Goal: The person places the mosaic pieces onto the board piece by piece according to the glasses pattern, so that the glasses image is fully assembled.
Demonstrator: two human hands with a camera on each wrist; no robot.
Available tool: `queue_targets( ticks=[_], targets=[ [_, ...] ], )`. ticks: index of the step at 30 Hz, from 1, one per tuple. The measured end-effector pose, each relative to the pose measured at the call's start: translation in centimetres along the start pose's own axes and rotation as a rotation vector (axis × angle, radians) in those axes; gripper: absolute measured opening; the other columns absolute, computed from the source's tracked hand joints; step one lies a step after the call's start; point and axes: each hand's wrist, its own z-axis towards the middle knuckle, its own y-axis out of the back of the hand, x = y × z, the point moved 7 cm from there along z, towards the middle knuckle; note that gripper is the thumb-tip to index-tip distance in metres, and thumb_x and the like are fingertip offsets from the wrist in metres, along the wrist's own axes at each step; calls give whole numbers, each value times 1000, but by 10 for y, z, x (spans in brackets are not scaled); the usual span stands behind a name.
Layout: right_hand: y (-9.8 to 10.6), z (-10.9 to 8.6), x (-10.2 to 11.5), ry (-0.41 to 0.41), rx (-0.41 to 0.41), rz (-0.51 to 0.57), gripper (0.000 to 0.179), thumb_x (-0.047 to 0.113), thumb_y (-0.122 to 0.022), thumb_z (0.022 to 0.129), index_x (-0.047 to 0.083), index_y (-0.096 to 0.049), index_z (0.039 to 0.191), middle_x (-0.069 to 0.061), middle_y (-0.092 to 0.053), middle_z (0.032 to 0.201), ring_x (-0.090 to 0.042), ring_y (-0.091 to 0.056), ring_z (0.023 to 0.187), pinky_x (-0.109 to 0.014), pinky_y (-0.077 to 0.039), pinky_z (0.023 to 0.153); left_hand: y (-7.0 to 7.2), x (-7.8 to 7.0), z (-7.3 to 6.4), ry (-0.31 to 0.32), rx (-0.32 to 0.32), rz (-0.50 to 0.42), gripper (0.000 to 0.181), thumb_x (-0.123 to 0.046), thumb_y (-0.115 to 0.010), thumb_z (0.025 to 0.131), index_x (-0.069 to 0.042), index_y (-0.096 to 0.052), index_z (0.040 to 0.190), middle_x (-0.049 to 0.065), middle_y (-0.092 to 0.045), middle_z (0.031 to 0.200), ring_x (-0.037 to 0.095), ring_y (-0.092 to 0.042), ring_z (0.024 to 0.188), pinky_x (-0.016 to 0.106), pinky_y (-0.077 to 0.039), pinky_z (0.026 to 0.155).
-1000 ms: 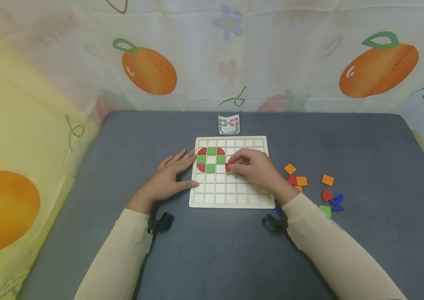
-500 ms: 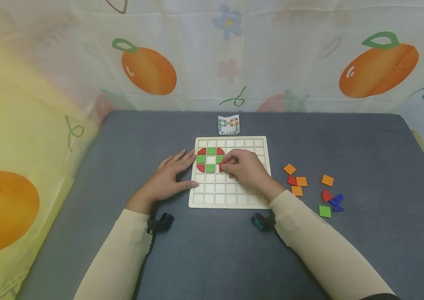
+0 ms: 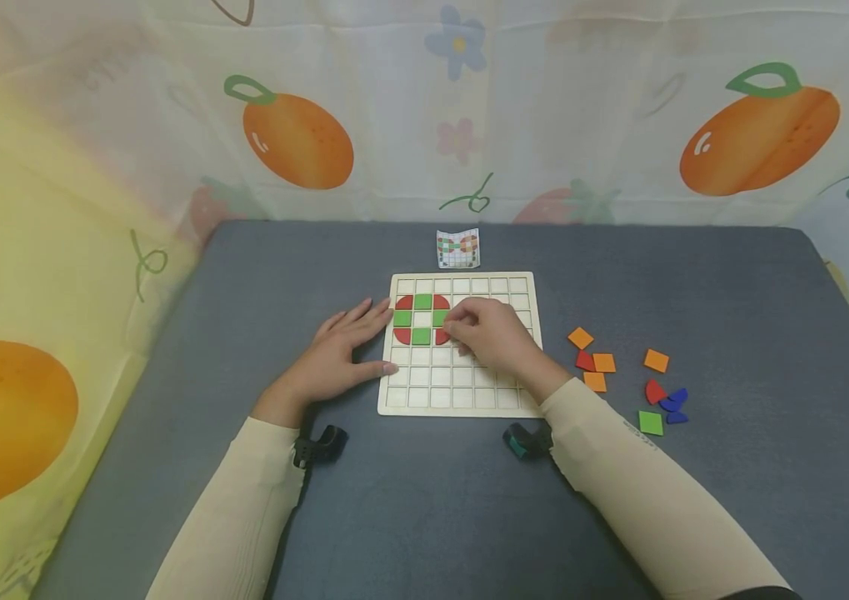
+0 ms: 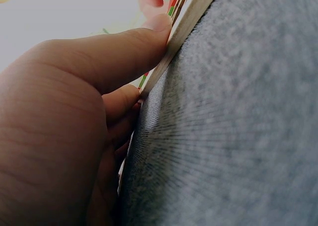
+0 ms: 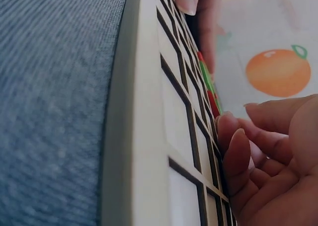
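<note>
A wooden grid board (image 3: 461,402) lies on the table. In its upper left, a ring of red quarter-circles and green square tiles (image 3: 422,302) sits in the cells. My right hand (image 3: 495,340) is over the board, fingers bent, a fingertip touching the red quarter-circle tile (image 3: 440,337) at the ring's lower right. In the right wrist view its thumb stands apart from the fingertips (image 5: 227,120). My left hand (image 3: 334,358) has spread fingers and a thumb (image 4: 159,27) against the board's left edge.
A small printed pattern card (image 3: 458,249) lies behind the board. To the right are loose orange squares (image 3: 604,362), red pieces (image 3: 654,391), blue curved pieces (image 3: 671,405) and a green square (image 3: 651,422). A fruit-printed curtain (image 3: 544,125) hangs behind the grey table (image 3: 409,517).
My right hand has moved slightly left with the red quarter-circle tile, which now lies in the ring's lower right cell. The pinch on it has loosened. My left hand has stayed put.
</note>
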Motion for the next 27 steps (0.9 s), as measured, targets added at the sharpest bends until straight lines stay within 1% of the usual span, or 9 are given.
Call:
queue_targets(
  ticks=[6,12,15,21,27],
  targets=[
    [-1,-2,3,17,21,27,23,26,-65,113,9,-75,125,-4,-73,96,-23,-69,79,-43,-53,82,-1,0,0,3,5,4,93,-53,-78,99,-20,-33,173,-10,-23,178,18,-8,165,53,-1,129],
    [-1,-3,4,12,26,43,26,30,-64,113,10,-73,127,-5,-73,97,-24,-68,81,-43,-51,84,-1,0,0,12,8,1,93,-53,-78,99,-19,-33,173,-10,-23,177,18,-8,165,52,0,129],
    [0,-4,5,23,25,61,29,32,-64,113,10,-72,129,-6,-72,96,-25,-69,83,-44,-51,84,-1,0,0,16,9,-5,92,-53,-78,99,-19,-33,173,-10,-24,177,18,-8,165,53,0,129],
    [1,-8,4,62,43,140,38,41,-63,113,10,-70,132,-9,-72,102,-28,-69,87,-45,-52,82,0,-1,0,17,8,-4,94,-52,-79,98,-19,-33,173,-9,-24,177,19,-7,165,53,-1,129],
    [4,-15,6,107,84,225,44,41,-58,115,4,-66,137,-15,-72,112,-32,-68,96,-46,-55,81,1,-2,0,12,-1,-9,96,-50,-82,97,-17,-34,172,-6,-25,177,22,-8,166,55,-1,129]
  ],
)
